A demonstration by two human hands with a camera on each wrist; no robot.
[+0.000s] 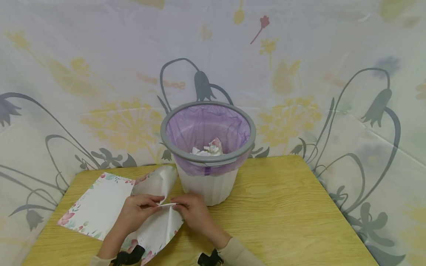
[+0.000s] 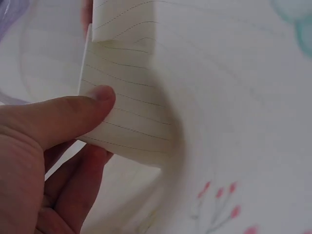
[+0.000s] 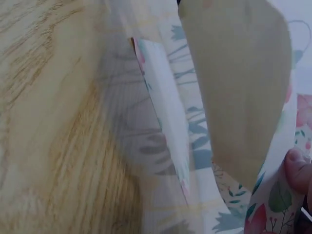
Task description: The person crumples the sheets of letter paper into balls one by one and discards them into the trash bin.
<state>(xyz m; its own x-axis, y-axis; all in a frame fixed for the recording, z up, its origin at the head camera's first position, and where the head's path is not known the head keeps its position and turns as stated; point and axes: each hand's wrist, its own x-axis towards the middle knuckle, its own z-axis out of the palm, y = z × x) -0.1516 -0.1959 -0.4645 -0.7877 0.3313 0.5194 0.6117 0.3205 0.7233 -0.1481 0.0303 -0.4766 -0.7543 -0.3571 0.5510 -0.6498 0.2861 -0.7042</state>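
Observation:
Both hands pinch one flower-bordered sheet of paper [image 1: 156, 231], bent upward between them. The left hand [image 1: 138, 212] grips its edge between thumb and fingers; in the left wrist view the thumb [image 2: 100, 95] presses on a lined part of the paper [image 2: 131, 105]. Close beside it, the right hand [image 1: 194, 214] pinches the same edge, its thumb [image 3: 297, 170] over printed flowers in the right wrist view. A raised part of the paper [image 1: 166, 179] stands up behind the hands. Another flower-bordered sheet [image 1: 100, 201] lies flat on the table, left of the hands.
A white bin [image 1: 209, 186] with a grey rim and purple liner [image 1: 189, 125] stands just behind the right hand. Crumpled paper [image 1: 215, 147] lies inside it. The wooden table [image 1: 286, 214] extends to the right, and a printed cloth [image 1: 299, 55] hangs behind.

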